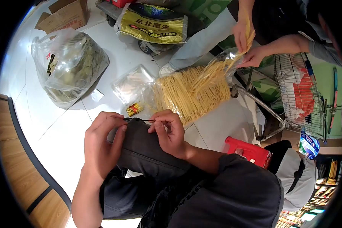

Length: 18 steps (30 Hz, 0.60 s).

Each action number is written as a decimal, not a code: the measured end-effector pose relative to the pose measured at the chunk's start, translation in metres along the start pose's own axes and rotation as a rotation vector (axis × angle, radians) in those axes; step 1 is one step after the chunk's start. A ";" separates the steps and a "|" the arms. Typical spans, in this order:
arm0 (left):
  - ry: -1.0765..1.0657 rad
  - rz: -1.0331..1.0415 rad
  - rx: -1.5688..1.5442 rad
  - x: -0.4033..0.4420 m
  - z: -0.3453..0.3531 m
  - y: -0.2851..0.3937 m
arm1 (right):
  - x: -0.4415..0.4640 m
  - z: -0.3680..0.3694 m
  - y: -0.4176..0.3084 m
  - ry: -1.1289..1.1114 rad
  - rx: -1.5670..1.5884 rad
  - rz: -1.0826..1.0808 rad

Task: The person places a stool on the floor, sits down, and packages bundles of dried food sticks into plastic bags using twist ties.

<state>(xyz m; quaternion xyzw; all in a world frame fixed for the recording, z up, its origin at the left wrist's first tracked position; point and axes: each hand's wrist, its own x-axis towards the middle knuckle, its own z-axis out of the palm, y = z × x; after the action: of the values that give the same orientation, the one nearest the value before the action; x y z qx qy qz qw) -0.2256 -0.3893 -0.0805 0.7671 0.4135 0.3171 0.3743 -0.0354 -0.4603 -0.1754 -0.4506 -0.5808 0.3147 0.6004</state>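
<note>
Above my dark-trousered knee [140, 142], a thin dark strand [151, 120] stretches between my two hands. My left hand [102, 138] pinches one end between thumb and fingers. The other end is in the fingertips of my right hand [169, 133]. Whether the strand is a wire tie or a cord I cannot make out. Just beyond my hands lies a small yellow-and-red packet [134, 109]. Behind it are a pile of long, dried yellow sticks [178, 93] on clear plastic and some flat clear bags [132, 83].
At the upper right, another person's hands [252, 57] hold yellow sticks over a clear bag [226, 60]. A filled plastic sack [70, 68] stands left, near a cardboard box [66, 15]. A yellow-black rice sack [152, 24], wire cart [298, 95] and red plastic stool [249, 150] surround the floor.
</note>
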 end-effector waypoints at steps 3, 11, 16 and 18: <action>0.002 0.000 -0.002 0.000 -0.001 0.002 | 0.000 0.001 0.000 0.005 0.010 0.001; 0.002 -0.015 -0.019 0.000 -0.002 0.002 | 0.002 0.001 -0.001 0.004 -0.003 0.013; 0.041 0.028 0.021 0.001 -0.002 0.001 | 0.002 0.002 -0.002 0.010 0.017 0.009; 0.077 0.038 0.035 0.005 -0.002 0.001 | 0.006 0.001 -0.001 0.012 0.034 -0.014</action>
<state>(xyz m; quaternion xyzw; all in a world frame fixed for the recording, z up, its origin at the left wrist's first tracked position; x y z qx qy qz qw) -0.2243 -0.3844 -0.0776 0.7686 0.4183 0.3460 0.3384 -0.0360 -0.4548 -0.1723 -0.4384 -0.5749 0.3176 0.6135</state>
